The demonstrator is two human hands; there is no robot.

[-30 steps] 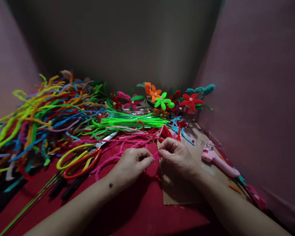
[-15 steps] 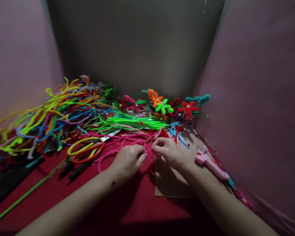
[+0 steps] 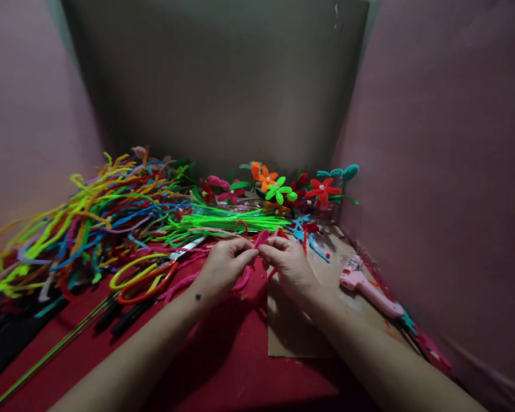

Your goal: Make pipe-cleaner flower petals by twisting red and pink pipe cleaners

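Note:
Close together in the middle of the head view, both hands are closed in a pinch on a small pink pipe cleaner piece [image 3: 261,237]. It sticks up between the fingertips and looks like a petal-shaped loop. My left hand [image 3: 226,264] grips it from the left with thumb and forefinger. From the other side, my right hand [image 3: 290,268] pinches its lower end, above the edge of a cardboard sheet [image 3: 292,340]. Where the fingers meet, the lower part is hidden. Loose pink pipe cleaners [image 3: 182,285] lie on the red cloth behind and left of my left hand.
Yellow- and orange-handled scissors [image 3: 143,280] lie left of the hands. A pile of mixed pipe cleaners [image 3: 98,220] fills the left, with a green bundle [image 3: 236,219] behind the hands. Finished flowers [image 3: 278,190] stand at the back. A pink glue gun [image 3: 369,292] rests at right.
My fingertips have come together, and the pink piece now stands up between them. Before, the hands were slightly apart. The whole view has shifted a little.

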